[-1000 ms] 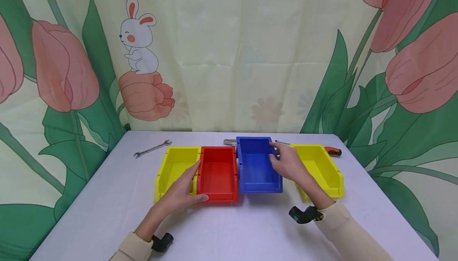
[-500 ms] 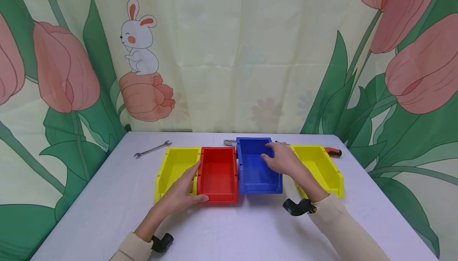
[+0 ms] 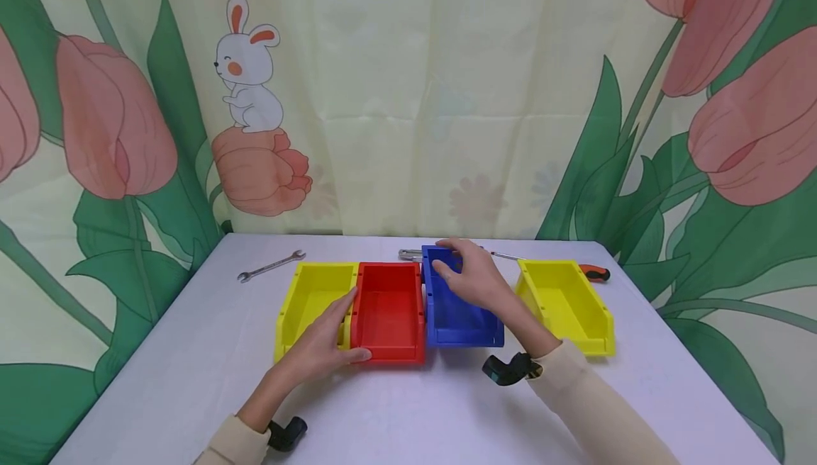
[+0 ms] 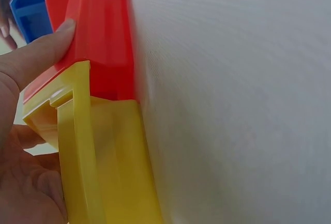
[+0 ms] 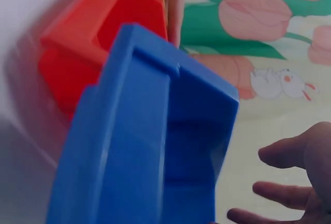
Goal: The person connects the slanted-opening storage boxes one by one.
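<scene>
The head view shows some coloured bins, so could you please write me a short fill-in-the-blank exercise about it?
1. Counting every colour, ____ bins stand on the table.
2. The two bins right next to the red bin are a yellow bin and a ____ bin.
3. The left hand rests its thumb on the ____ bin.
4. The handle beside the rightmost bin is orange and ____.

Missing words: four; blue; red; black.
</scene>
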Demonstrator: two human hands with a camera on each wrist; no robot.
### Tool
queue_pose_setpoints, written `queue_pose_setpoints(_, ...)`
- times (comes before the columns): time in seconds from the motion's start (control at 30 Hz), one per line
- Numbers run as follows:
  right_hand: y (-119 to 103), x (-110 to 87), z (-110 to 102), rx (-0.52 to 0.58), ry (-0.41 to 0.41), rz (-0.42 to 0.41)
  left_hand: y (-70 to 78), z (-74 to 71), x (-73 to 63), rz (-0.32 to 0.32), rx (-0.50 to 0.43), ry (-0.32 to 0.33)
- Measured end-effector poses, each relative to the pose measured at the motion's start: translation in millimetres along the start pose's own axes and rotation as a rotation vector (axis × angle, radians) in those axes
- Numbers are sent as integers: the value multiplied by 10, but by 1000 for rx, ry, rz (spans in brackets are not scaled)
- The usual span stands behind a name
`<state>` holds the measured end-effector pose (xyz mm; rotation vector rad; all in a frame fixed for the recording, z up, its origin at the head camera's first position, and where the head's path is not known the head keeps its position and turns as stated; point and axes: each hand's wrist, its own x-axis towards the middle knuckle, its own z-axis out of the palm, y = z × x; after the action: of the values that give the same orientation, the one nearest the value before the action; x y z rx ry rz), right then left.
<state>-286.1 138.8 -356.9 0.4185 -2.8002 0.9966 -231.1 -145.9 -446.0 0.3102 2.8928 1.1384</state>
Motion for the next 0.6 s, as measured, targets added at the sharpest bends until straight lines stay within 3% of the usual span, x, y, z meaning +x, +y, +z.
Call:
queue_pose_setpoints(0.13, -9, -22, 85, 94, -105, 75, 0, -12, 18, -5, -10, 3)
queue_pose_setpoints(0.33, 4, -58, 191, 273, -193, 175, -2, -8, 17, -7, -1, 0)
queue_pose_setpoints(0.6, 60, -85, 277, 413, -221, 185, 5, 1, 9, -6, -6, 4)
